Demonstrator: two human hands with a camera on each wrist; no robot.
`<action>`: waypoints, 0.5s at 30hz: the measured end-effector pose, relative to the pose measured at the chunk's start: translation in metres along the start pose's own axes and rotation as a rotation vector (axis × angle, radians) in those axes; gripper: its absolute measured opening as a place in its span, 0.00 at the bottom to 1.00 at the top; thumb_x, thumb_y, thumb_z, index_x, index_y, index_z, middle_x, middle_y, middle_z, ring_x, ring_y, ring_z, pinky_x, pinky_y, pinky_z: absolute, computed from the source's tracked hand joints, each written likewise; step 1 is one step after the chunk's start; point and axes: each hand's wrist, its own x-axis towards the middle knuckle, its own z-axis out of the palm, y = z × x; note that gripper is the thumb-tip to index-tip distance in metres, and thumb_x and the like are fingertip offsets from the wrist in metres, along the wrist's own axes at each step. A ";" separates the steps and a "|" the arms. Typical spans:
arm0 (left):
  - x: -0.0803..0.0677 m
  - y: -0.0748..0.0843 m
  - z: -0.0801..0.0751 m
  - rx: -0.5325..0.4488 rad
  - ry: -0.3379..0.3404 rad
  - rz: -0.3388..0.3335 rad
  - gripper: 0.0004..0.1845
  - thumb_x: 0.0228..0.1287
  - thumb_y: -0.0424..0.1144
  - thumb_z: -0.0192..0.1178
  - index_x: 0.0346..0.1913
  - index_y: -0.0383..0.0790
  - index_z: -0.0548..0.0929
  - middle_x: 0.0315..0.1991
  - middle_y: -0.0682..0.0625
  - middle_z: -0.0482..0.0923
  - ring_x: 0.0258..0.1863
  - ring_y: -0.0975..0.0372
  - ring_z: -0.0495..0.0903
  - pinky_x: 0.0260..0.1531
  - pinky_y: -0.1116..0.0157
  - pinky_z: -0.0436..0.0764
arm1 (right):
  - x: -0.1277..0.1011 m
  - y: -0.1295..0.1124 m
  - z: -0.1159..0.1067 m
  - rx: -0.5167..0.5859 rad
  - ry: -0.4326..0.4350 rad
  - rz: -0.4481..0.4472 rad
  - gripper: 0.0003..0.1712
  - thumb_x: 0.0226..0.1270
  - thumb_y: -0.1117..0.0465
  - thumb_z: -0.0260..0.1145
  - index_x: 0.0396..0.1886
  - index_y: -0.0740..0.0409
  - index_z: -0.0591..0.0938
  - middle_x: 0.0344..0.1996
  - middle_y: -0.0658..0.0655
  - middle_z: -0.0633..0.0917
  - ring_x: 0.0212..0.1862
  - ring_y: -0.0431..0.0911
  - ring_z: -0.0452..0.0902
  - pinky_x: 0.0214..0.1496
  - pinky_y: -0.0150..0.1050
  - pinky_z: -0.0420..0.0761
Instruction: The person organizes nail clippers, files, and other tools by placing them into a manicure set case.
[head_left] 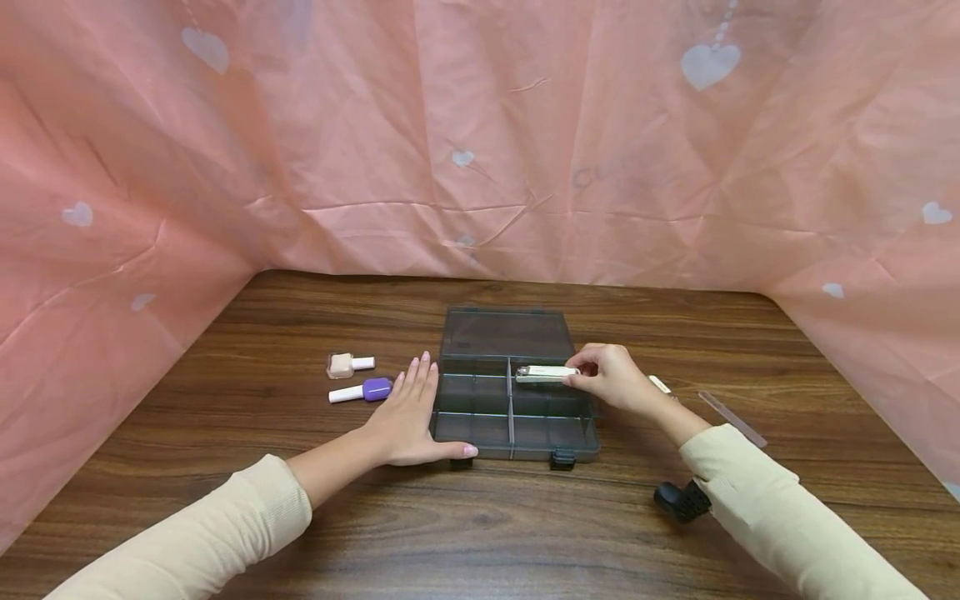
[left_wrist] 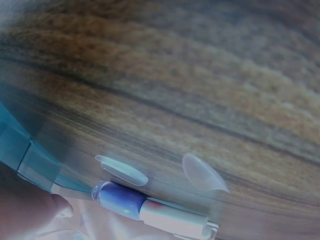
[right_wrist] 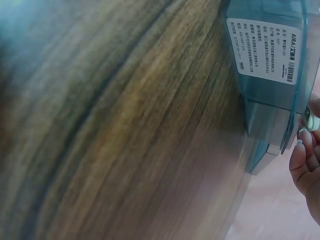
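Pinched in the right hand (head_left: 611, 379) over the organizer box (head_left: 517, 442), the nail clipper (head_left: 543, 373) could be snagged on a divider, although the box is steadied by the flat, open left hand (head_left: 412, 412).

A dark wood-grain table (head_left: 300, 517) carries a smoky grey plastic compartment box (head_left: 480, 412); left of it lie a beige polish bottle (head_left: 348, 364) and a purple polish bottle (head_left: 362, 391), right of it a slim nail file (head_left: 732, 419).

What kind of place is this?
Probably a home-style nail-care desk: a wood table draped round with pink heart cloth, holding polish bottles, a nail file and an organizer box.
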 end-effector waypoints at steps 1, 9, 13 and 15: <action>0.000 0.000 0.000 0.000 0.000 0.000 0.66 0.44 0.75 0.55 0.71 0.27 0.43 0.73 0.33 0.32 0.73 0.46 0.34 0.72 0.51 0.44 | 0.001 0.000 0.001 -0.008 -0.008 -0.006 0.04 0.51 0.69 0.70 0.28 0.67 0.84 0.20 0.52 0.79 0.22 0.33 0.64 0.23 0.27 0.67; 0.001 0.000 0.001 0.005 0.005 0.002 0.66 0.44 0.75 0.55 0.71 0.27 0.43 0.73 0.33 0.32 0.73 0.45 0.34 0.72 0.51 0.44 | 0.006 -0.003 0.004 -0.082 -0.053 -0.030 0.06 0.50 0.68 0.71 0.28 0.68 0.85 0.20 0.52 0.77 0.23 0.36 0.63 0.23 0.28 0.66; 0.001 -0.001 0.001 0.003 0.003 0.001 0.66 0.44 0.75 0.55 0.71 0.27 0.43 0.73 0.33 0.32 0.73 0.45 0.34 0.72 0.51 0.44 | 0.009 -0.004 0.003 -0.164 -0.075 -0.043 0.05 0.51 0.67 0.71 0.27 0.67 0.85 0.20 0.52 0.75 0.23 0.37 0.62 0.24 0.30 0.66; 0.002 -0.001 0.002 0.003 0.003 -0.002 0.66 0.44 0.75 0.55 0.71 0.27 0.43 0.73 0.34 0.32 0.73 0.46 0.34 0.72 0.51 0.44 | 0.009 -0.005 0.002 -0.220 -0.097 -0.043 0.05 0.51 0.66 0.71 0.26 0.66 0.86 0.20 0.52 0.75 0.23 0.38 0.63 0.25 0.31 0.66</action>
